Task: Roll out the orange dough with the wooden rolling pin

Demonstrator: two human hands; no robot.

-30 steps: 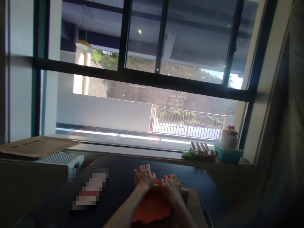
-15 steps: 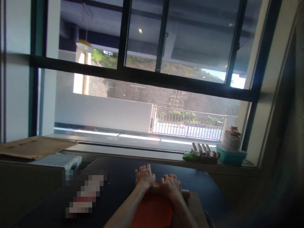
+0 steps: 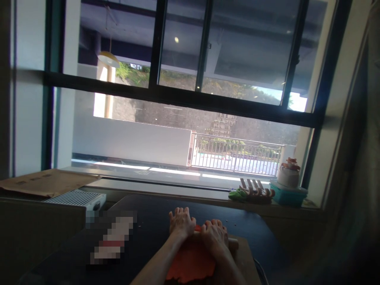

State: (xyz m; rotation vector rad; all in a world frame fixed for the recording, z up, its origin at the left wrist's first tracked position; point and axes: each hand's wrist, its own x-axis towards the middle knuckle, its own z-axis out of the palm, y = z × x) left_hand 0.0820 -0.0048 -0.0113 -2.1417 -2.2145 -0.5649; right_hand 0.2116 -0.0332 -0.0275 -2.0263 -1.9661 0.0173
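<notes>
Fingers (image 3: 177, 214) of the left hand (image 3: 181, 224) are spread and extended, palm down. Right hand (image 3: 214, 236) fingers sit closer together, draped forward, also palm down. Neither hand visibly wraps anything; both press flat on top of the rolling pin (image 3: 233, 242).

The pin lies under both palms, long axis left-right across the view and slightly tilted. Only its right end pokes out past the right hand; the rest is hidden. Left hand sits a bit farther forward, the right a bit nearer the body. The hands are side by side, almost touching.

Orange dough sheet (image 3: 191, 262) lies just behind the pin on the body side, between the forearms, with a sliver showing ahead between the hands. It is flat, thin and matte, with an irregular torn-looking edge at the near end.

The dough rests on a wooden board (image 3: 246, 257), pale brown and smooth, which sits on a dark table (image 3: 148, 219) with a dull surface.

On the windowsill well beyond are a teal box (image 3: 287, 195) with a white round item on it, a wooden rack (image 3: 257, 190) and something green (image 3: 236, 194). Far left are flat cardboard (image 3: 44, 182) and a white ribbed appliance (image 3: 77, 198).
</notes>
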